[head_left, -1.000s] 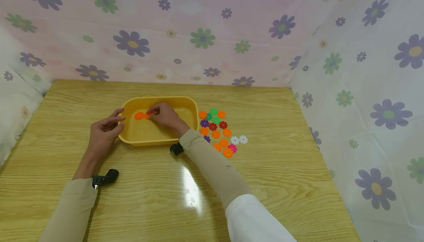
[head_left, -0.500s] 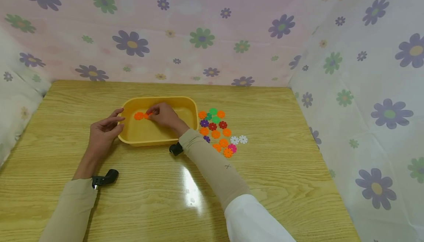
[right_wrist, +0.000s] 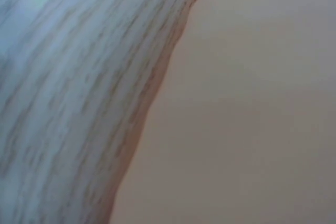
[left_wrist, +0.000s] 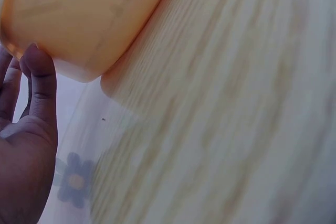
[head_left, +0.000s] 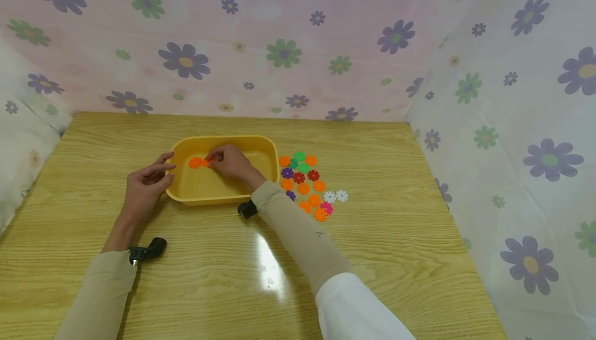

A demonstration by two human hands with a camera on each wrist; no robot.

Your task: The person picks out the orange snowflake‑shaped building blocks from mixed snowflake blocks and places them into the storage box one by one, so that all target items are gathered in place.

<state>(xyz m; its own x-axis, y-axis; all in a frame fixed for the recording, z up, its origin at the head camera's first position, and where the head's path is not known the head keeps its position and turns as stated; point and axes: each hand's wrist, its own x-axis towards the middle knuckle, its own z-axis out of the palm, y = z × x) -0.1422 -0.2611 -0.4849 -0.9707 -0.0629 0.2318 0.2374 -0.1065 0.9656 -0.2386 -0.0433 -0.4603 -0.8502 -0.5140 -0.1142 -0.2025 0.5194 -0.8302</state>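
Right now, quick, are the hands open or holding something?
Left hand: open, at the left end of the yellow tray.
Right hand: closed, pinching an orange piece.

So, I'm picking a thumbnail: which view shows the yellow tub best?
Head: it shows the yellow tub nearly whole, rim and inside. Left wrist shows part of its outside; right wrist, seemingly only a blurred stretch.

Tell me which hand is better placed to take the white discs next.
Probably the right hand: nearer the white discs, though it pinches an orange disc. The left hand is farther, across the tray.
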